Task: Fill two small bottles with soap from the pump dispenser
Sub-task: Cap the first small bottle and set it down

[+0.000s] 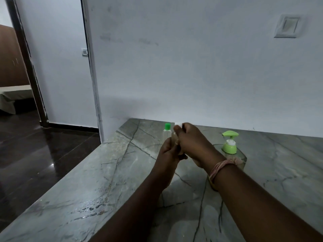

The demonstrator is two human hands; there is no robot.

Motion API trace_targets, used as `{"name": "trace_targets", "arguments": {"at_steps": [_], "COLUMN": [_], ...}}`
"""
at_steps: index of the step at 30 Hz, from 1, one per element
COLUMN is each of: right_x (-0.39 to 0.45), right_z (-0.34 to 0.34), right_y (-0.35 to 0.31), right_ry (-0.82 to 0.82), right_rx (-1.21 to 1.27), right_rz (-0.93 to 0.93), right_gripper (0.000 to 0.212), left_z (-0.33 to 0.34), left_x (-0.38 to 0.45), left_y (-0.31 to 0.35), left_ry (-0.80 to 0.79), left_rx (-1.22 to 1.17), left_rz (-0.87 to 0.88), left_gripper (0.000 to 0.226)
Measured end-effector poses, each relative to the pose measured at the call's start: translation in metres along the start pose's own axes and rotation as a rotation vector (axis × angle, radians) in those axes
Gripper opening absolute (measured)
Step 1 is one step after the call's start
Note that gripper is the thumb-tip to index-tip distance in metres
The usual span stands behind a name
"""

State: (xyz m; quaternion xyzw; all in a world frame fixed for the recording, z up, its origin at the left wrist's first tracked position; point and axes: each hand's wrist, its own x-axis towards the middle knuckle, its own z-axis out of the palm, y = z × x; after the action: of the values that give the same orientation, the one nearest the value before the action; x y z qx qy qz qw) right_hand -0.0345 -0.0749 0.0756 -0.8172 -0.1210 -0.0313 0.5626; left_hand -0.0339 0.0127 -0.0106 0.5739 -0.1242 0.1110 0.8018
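Over the grey marble counter (122,180), my left hand (168,152) grips the body of a small clear bottle (173,137) from below. My right hand (190,142) closes over the top of that bottle, with its white cap (178,126) showing at the fingertips. The hands hide most of the bottle. Just behind, a second small clear bottle with a green cap (167,132) stands upright on the counter. The green pump dispenser (229,142) stands to the right, beyond my right wrist.
The counter's left edge drops to a dark glossy floor (43,154). A white wall (192,75) runs right behind the counter, with a doorway (15,75) at far left. Water drops (92,210) lie near the counter's front left edge.
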Motion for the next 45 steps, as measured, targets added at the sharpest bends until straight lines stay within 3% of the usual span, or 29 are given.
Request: {"name": "trace_targets", "arguments": {"at_steps": [3,6,11,17,26,35,37,39,40,42,45], "right_x": [-0.002,-0.002,0.013,0.067,0.124,0.126,0.118,0.110,0.109,0.112,0.117], "right_z": [0.009,0.012,0.015,0.030,0.039,0.040,0.042,0.045,0.046,0.051,0.060], "right_y": [0.015,0.025,0.036,0.062,0.090,0.109,0.103,0.094,0.089,0.083,0.078], "right_ry": [0.035,0.088,0.200,0.510,0.640,0.605,0.718,0.847,0.833,0.649,0.410], "right_rx": [-0.018,0.082,0.095,-0.035,-0.236,-0.253,-0.221,-0.277,-0.294,-0.271,-0.272], "right_rz": [0.061,0.099,0.092,0.123,0.152,0.154,0.150,0.014,-0.080,-0.186,-0.143], "right_gripper": [0.031,0.027,0.031,0.041,0.042,0.057,0.058,0.047,0.041,0.034,0.051], "left_z": [0.001,-0.001,0.002,0.003,-0.006,-0.006,-0.008,-0.011,-0.012,-0.013,-0.015], "left_x": [-0.004,0.001,0.005,0.013,0.023,0.030,0.030,0.030,0.030,0.029,0.029], "left_y": [0.004,0.001,0.000,-0.007,-0.013,-0.014,-0.014,-0.013,-0.013,-0.012,-0.012], "left_ry": [0.019,0.067,0.178,0.269,0.343,0.388,0.412,0.444,0.462,0.497,0.534], "left_rx": [-0.132,-0.230,-0.176,-0.025,-0.101,-0.163,-0.174,-0.171,-0.168,-0.160,-0.137], "left_rz": [-0.106,-0.195,-0.243,-0.231,-0.256,-0.260,-0.253,-0.235,-0.225,-0.204,-0.172], "left_gripper": [0.038,0.067,0.099,0.070,0.059,0.057,0.058,0.059,0.058,0.057,0.055]}}
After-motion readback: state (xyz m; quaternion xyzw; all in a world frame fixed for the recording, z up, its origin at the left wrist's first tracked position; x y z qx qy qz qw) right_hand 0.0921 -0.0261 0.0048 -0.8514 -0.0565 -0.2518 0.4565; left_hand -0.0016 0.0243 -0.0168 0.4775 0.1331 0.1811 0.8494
